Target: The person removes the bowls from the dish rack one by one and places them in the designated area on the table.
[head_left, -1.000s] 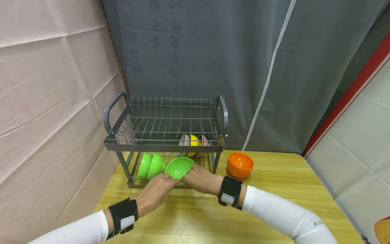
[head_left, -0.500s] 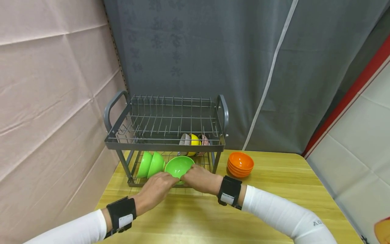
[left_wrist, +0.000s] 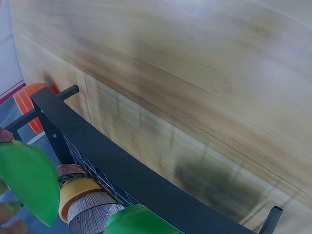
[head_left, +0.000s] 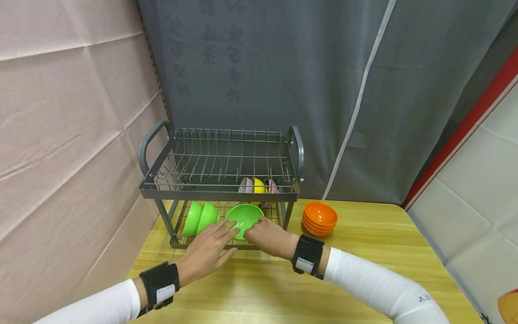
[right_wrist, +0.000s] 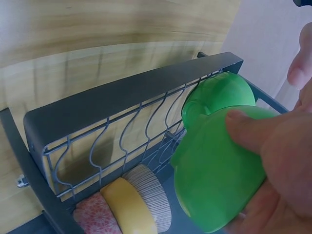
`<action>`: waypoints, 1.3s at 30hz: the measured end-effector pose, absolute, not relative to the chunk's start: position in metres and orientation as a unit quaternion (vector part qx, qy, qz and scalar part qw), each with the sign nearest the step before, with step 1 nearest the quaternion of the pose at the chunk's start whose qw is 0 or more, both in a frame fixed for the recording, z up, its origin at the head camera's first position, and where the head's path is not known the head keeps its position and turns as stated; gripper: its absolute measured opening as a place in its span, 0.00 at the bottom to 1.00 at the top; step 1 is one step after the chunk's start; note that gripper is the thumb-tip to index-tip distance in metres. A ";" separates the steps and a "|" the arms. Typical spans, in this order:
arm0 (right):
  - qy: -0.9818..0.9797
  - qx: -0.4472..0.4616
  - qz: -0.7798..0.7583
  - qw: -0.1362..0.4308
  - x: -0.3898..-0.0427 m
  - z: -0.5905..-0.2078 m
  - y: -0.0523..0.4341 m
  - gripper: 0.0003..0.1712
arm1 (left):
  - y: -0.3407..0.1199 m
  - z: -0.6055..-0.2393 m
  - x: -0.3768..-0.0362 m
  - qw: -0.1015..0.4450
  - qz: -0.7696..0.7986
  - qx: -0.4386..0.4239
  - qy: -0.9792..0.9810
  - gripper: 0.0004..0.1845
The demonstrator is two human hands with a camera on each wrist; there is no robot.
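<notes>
A wooden tabletop (head_left: 364, 252) holds a grey dish rack (head_left: 218, 191) near its back left corner. On the rack's lower shelf, at the left end, two green bowls (head_left: 198, 218) stand on edge. Yellow and patterned bowls (head_left: 257, 186) stand at the back right. A stack of orange bowls (head_left: 319, 218) sits just right of the rack. The right hand (head_left: 270, 236) grips a green bowl (head_left: 244, 218), tilted at the lower shelf's front. The left hand (head_left: 206, 252) has its fingers spread and loose, touching that bowl's rim.
</notes>
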State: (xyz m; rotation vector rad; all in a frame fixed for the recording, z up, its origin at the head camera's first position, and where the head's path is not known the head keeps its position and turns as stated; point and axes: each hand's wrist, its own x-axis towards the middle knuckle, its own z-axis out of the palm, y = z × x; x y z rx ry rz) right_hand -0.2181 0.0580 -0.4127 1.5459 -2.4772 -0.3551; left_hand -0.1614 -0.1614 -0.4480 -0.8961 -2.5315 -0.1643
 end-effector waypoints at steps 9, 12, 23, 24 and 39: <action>-0.852 0.508 -0.102 0.079 -0.220 -0.416 0.063 0.04 | -0.165 -0.450 -0.161 0.140 -0.046 -0.276 -0.950 0.40; -0.855 0.504 -0.100 0.074 -0.220 -0.417 0.065 0.06 | -0.166 -0.450 -0.160 0.130 -0.053 -0.265 -0.954 0.42; -0.853 0.505 -0.090 0.091 -0.218 -0.420 0.072 0.03 | -0.168 -0.453 -0.160 0.115 -0.060 -0.253 -0.959 0.43; -0.855 0.504 -0.090 0.087 -0.218 -0.420 0.072 0.03 | -0.168 -0.453 -0.160 0.114 -0.060 -0.252 -0.959 0.43; -0.865 0.492 -0.075 0.054 -0.206 -0.416 0.081 0.03 | -0.165 -0.455 -0.159 0.120 -0.058 -0.263 -0.955 0.42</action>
